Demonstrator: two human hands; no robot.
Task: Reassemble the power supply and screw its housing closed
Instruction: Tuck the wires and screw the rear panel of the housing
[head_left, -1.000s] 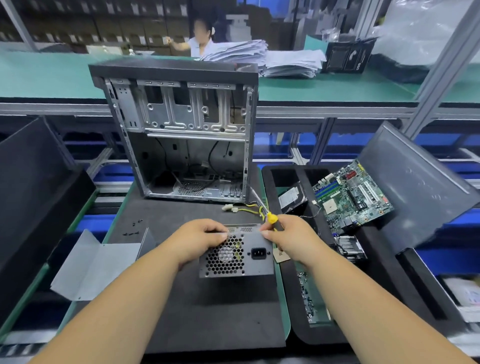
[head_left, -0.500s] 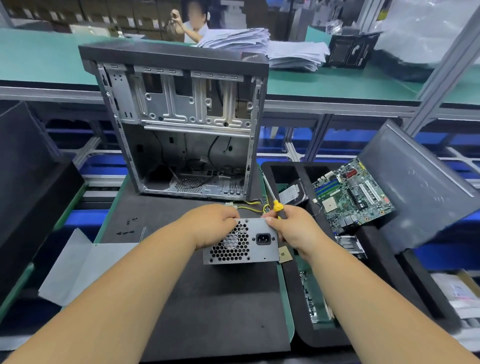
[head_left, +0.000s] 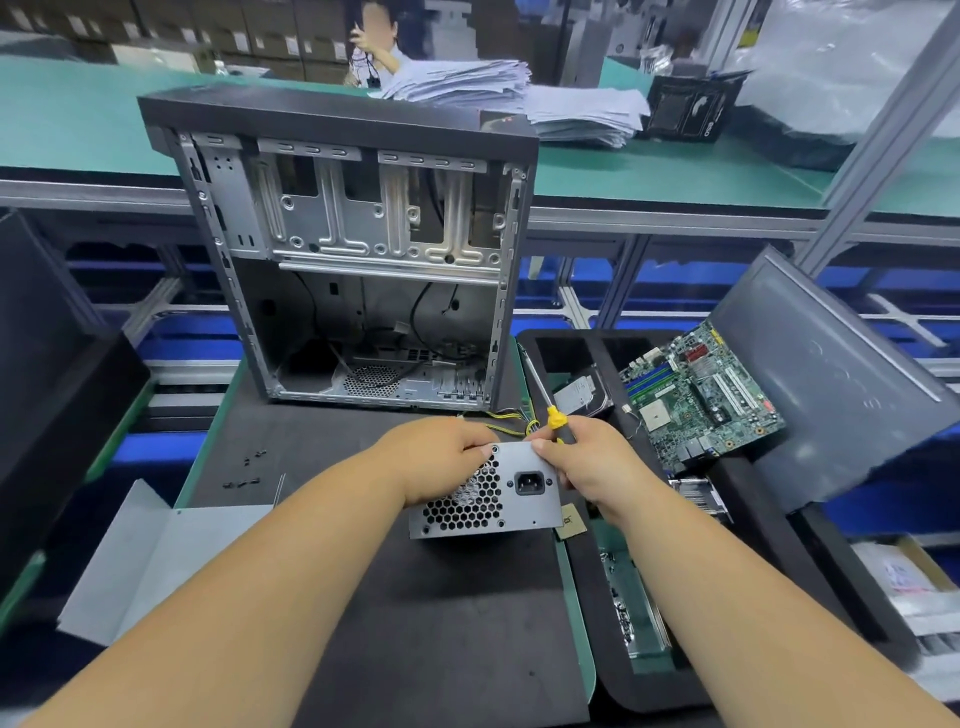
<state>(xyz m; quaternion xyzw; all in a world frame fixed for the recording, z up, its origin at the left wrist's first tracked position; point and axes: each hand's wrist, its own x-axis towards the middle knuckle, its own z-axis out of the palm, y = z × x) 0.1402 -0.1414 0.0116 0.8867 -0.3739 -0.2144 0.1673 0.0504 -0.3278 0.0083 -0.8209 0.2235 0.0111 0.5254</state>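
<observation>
Your left hand (head_left: 441, 462) gripping the power supply (head_left: 488, 493) at frame centre, your right hand (head_left: 587, 462) clasping its top corner and a yellow-handled screwdriver (head_left: 555, 418), open computer case (head_left: 353, 249) behind.

Dull grey perforated metal power supply (head_left: 485, 496) rests on a matt black foam mat (head_left: 415, 623).

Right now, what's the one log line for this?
left hand: holds PSU | right hand: holds PSU, screwdriver | PSU: on mat | screws: loose
</observation>
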